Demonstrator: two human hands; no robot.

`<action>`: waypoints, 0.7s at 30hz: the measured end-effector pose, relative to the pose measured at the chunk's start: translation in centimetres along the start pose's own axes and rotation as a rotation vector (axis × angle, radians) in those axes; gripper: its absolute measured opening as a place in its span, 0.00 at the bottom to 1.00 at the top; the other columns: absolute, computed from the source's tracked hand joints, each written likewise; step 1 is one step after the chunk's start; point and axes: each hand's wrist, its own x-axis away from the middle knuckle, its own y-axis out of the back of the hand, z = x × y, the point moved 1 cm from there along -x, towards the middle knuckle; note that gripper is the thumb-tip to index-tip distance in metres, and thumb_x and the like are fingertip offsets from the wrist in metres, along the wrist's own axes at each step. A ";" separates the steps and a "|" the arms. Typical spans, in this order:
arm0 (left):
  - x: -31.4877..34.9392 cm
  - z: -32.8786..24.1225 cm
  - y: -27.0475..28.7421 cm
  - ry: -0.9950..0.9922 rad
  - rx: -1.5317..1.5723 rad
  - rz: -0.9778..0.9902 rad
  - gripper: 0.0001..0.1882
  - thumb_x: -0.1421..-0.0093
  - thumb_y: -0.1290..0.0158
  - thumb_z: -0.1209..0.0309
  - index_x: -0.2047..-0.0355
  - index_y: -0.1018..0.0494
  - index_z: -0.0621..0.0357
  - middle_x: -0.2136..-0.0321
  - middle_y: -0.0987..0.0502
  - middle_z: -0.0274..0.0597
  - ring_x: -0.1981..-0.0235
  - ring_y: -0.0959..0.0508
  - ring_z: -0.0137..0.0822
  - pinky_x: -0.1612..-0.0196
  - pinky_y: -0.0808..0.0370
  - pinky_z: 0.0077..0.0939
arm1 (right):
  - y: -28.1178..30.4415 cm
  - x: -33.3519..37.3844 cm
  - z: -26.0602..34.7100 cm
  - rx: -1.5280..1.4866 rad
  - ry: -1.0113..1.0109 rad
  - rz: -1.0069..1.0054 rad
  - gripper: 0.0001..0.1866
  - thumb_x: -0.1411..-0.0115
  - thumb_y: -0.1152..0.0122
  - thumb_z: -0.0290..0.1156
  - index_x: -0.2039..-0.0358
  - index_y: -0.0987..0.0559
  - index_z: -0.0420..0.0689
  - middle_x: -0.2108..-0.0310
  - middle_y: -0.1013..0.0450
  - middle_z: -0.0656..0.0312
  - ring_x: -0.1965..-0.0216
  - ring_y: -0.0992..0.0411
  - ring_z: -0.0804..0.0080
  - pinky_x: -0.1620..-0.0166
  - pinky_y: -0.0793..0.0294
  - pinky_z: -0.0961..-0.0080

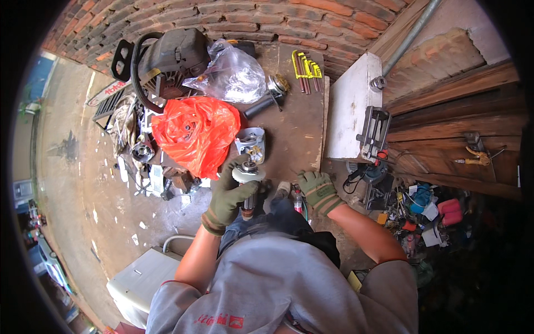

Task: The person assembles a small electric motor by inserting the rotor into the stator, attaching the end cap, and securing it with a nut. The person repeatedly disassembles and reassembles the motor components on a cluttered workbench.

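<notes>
My left hand (223, 201), in a green knitted work glove, is closed around a motor armature (248, 176) held upright above my lap. A pale fan disc and a metal shaft end show above the fingers; a copper-coloured end sticks out below. The glove hides part of its body. My right hand (321, 193), gloved alike, lies at the near edge of the workbench (292, 142) with its fingers stretched out and nothing seen in them. Beyond the armature stands a grey motor housing (243, 139) with copper-coloured parts inside. A dark tube-shaped tool part (261, 106) lies farther back.
A red plastic bag (194, 133) bulges at the bench's left, before a chainsaw (172, 58) and a clear plastic bag (236, 75). Hex keys in a yellow holder (305, 65) lie at the back. A white board (356, 111) stands right. Clutter (417, 211) covers the floor there.
</notes>
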 end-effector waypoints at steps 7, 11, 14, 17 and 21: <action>1.2 0.1 -0.4 -0.068 -0.164 0.015 0.41 0.43 0.34 0.70 0.33 0.42 0.60 0.51 0.22 0.46 0.53 0.19 0.42 0.48 0.21 0.38 | 9.4 -2.7 0.0 -0.673 -0.118 -0.234 0.09 0.45 0.36 0.28 0.63 0.16 0.41 0.68 0.22 0.53 0.65 0.24 0.52 0.60 0.25 0.58; 1.6 0.2 -0.6 -0.081 -0.170 0.055 0.42 0.42 0.34 0.67 0.32 0.43 0.60 0.50 0.23 0.46 0.52 0.20 0.42 0.48 0.21 0.39 | 17.4 -3.9 1.8 -0.822 -0.014 -0.235 0.10 0.45 0.35 0.27 0.61 0.15 0.44 0.72 0.23 0.55 0.70 0.24 0.52 0.62 0.25 0.58; 1.6 0.7 -0.7 -0.106 -0.117 0.078 0.43 0.41 0.34 0.64 0.31 0.44 0.60 0.49 0.24 0.46 0.50 0.21 0.42 0.48 0.21 0.39 | 18.2 -4.1 2.9 -0.801 -0.004 -0.266 0.11 0.45 0.34 0.27 0.60 0.14 0.45 0.75 0.24 0.55 0.73 0.24 0.53 0.64 0.26 0.58; 1.7 0.6 -1.1 -0.115 -0.137 0.089 0.44 0.40 0.35 0.63 0.30 0.45 0.60 0.48 0.25 0.45 0.49 0.22 0.41 0.46 0.21 0.39 | 18.0 -4.1 2.8 -0.760 0.029 -0.272 0.15 0.46 0.34 0.27 0.56 0.13 0.47 0.75 0.25 0.58 0.72 0.26 0.58 0.65 0.27 0.62; 1.8 0.3 -1.6 -0.123 -0.155 0.076 0.41 0.40 0.38 0.69 0.31 0.45 0.62 0.48 0.26 0.43 0.47 0.24 0.37 0.43 0.26 0.34 | 18.5 -4.2 2.8 -0.739 0.034 -0.249 0.14 0.46 0.33 0.27 0.58 0.13 0.46 0.74 0.25 0.58 0.73 0.25 0.57 0.66 0.26 0.61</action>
